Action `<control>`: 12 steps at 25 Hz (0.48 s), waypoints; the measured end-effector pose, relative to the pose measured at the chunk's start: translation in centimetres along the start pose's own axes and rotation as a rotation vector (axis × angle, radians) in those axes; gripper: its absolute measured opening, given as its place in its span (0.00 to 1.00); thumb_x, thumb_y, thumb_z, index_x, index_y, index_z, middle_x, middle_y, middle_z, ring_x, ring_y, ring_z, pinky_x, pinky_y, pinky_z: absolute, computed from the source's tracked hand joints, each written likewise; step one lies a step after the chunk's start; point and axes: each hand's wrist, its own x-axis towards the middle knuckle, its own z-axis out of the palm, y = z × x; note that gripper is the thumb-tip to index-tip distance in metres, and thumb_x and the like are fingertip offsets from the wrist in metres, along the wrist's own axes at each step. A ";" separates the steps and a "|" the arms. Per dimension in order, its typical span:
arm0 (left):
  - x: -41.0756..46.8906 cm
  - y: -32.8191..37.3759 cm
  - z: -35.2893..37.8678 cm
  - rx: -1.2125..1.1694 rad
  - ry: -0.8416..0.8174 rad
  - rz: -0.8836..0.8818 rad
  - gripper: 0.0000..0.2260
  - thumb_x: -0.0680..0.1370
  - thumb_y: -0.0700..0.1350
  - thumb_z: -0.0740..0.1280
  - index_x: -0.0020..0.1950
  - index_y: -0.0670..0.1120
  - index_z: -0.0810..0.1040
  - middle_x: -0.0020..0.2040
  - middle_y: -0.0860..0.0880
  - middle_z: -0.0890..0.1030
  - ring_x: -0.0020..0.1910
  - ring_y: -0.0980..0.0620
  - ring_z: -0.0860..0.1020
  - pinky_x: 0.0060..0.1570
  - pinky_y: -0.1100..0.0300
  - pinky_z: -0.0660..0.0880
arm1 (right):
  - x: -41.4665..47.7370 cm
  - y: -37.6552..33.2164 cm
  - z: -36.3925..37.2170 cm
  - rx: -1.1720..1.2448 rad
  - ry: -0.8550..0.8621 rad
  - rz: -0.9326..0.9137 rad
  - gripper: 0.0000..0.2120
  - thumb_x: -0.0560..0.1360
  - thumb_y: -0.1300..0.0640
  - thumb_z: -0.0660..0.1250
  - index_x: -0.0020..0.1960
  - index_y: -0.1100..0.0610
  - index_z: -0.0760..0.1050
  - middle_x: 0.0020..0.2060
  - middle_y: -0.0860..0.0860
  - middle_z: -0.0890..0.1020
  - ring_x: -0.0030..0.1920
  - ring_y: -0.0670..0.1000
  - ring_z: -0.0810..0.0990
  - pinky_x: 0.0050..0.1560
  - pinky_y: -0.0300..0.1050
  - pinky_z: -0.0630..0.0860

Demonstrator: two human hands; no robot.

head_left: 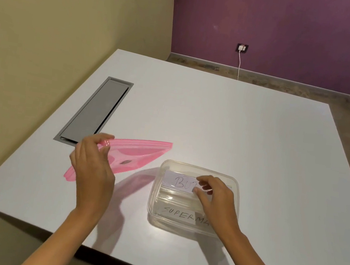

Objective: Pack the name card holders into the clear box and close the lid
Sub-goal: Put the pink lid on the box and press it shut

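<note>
A clear plastic box (165, 167) stands on the white table at the lower middle. Inside lie two clear name card holders: one with a card starting "BU" (179, 181) at the far side, one reading "SUPERMA" (180, 214) at the near side. My right hand (216, 200) reaches into the box, its fingertips pinching the right end of the "BU" holder. My left hand (93, 165) holds the pink translucent lid (142, 152) by its left edge, tilted up off the table just left of the box.
A grey cable hatch (96, 110) is set into the white table (237, 130) at the left. A wall socket with a white charger and cord (241, 49) is on the purple wall behind. The table's near edge runs below my forearms.
</note>
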 end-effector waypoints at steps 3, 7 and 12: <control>1.6 3.3 -1.3 -0.094 0.068 0.021 0.06 0.81 0.43 0.52 0.53 0.46 0.67 0.48 0.47 0.77 0.47 0.52 0.67 0.44 0.68 0.59 | 0.6 -1.1 -0.8 0.146 0.032 0.066 0.14 0.74 0.55 0.70 0.58 0.49 0.75 0.50 0.45 0.81 0.49 0.42 0.79 0.48 0.30 0.73; 2.2 6.4 -1.5 -0.260 0.033 0.033 0.10 0.77 0.39 0.49 0.49 0.52 0.65 0.38 0.54 0.79 0.40 0.44 0.76 0.42 0.63 0.69 | 1.1 -2.5 -2.1 0.283 0.059 0.149 0.16 0.77 0.50 0.64 0.64 0.47 0.70 0.53 0.38 0.78 0.51 0.34 0.78 0.46 0.24 0.72; 2.2 7.0 1.1 -0.377 -0.065 -0.128 0.09 0.83 0.45 0.51 0.48 0.52 0.68 0.34 0.57 0.79 0.29 0.57 0.77 0.31 0.71 0.70 | 0.4 -2.3 -3.2 0.337 0.197 0.237 0.08 0.79 0.47 0.60 0.55 0.47 0.72 0.43 0.41 0.81 0.42 0.40 0.80 0.36 0.27 0.73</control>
